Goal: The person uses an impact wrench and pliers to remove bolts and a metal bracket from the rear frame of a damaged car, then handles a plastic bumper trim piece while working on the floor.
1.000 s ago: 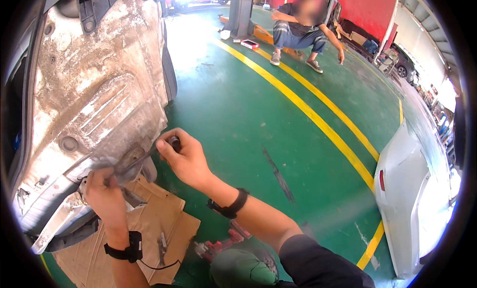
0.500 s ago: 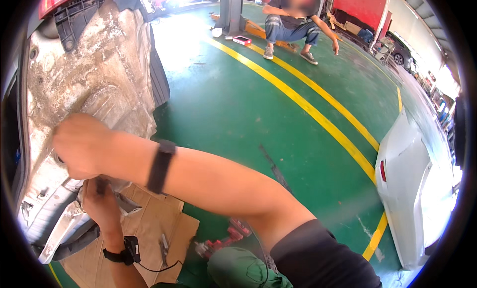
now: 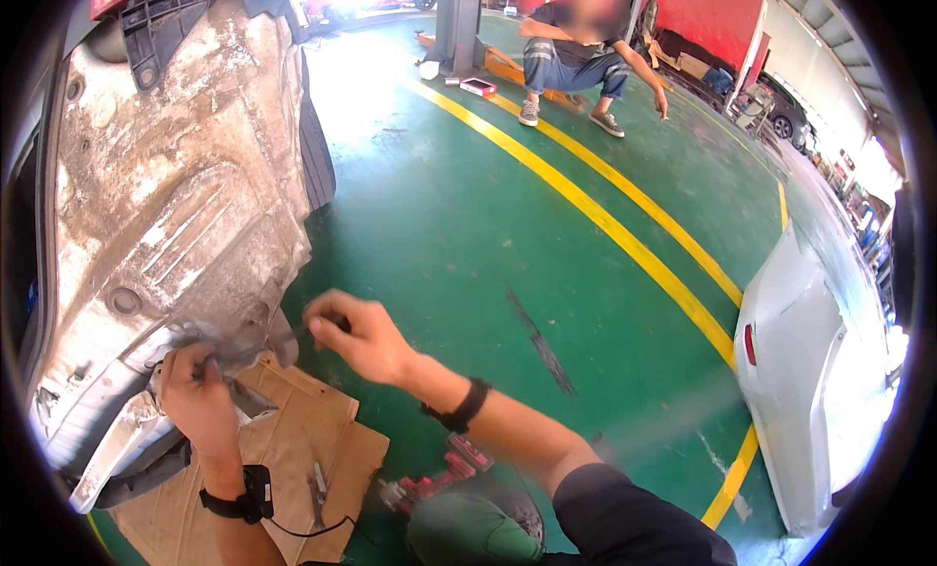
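Observation:
The dirty, bare rear body of a car (image 3: pixel 185 176) fills the left side, its lower corner close to my hands. My left hand (image 3: pixel 198 395) is closed at that corner, fingers curled round one end of a long dark hand tool (image 3: pixel 256 351). To its right, my right hand (image 3: pixel 363 340) is out over the floor, fingers closed round the tool's other end. Motion smears the tool, so its exact kind cannot be made out. Below my left hand lies a pale metal beam (image 3: pixel 125 447) with a black part along it. What the tool's tip touches is hidden by my left hand.
Cardboard (image 3: pixel 293 420) lies under the car's corner, with a small hand tool (image 3: pixel 318 488) on it. A red power tool (image 3: pixel 439 473) rests by my green-clad knee (image 3: pixel 468 527). A silver bumper cover (image 3: pixel 791 371) stands at right. A person (image 3: pixel 576 59) squats near a lift post (image 3: pixel 457 24).
My right hand has swung from over the car body, above my left hand, down and right, clear of the panel. The left hand has stayed nearly in place.

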Action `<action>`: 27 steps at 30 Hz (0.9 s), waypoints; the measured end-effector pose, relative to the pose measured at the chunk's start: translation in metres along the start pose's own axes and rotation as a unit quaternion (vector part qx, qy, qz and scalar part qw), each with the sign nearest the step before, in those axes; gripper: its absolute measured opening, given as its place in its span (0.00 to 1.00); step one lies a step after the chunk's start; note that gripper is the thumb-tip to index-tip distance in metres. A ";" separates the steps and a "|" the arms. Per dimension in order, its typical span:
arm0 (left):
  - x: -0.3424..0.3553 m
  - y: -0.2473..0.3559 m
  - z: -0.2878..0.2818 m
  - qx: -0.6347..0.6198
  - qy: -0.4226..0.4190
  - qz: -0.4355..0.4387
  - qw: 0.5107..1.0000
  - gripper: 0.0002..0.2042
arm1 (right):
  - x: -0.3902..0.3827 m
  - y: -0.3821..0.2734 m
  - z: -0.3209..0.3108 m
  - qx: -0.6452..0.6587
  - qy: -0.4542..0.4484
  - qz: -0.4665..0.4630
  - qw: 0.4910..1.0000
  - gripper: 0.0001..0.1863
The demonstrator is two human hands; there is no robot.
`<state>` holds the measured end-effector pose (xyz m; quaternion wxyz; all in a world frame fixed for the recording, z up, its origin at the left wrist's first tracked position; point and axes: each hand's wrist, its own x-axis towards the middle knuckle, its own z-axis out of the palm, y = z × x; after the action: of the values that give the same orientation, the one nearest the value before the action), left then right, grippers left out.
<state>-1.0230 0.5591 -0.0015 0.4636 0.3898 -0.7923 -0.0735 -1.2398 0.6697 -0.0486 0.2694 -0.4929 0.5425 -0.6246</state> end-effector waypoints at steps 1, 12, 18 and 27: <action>0.000 -0.002 0.000 0.003 -0.001 -0.001 1.000 0.11 | -0.010 0.013 0.006 -0.014 -0.013 0.026 0.999 0.10; -0.002 -0.001 0.001 0.018 -0.006 -0.008 1.000 0.09 | -0.027 0.078 0.048 -0.035 -0.045 0.043 0.997 0.13; -0.001 -0.003 0.001 0.011 0.004 -0.016 1.000 0.10 | -0.023 0.065 0.038 0.167 -0.018 0.223 0.960 0.14; 0.002 -0.006 0.007 0.020 0.034 0.023 0.999 0.09 | -0.005 0.021 0.012 0.071 0.097 0.193 0.974 0.12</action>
<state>-1.0261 0.5515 -0.0068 0.4835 0.3826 -0.7866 -0.0334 -1.2311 0.6635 -0.0706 0.3656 -0.2955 0.6053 -0.6424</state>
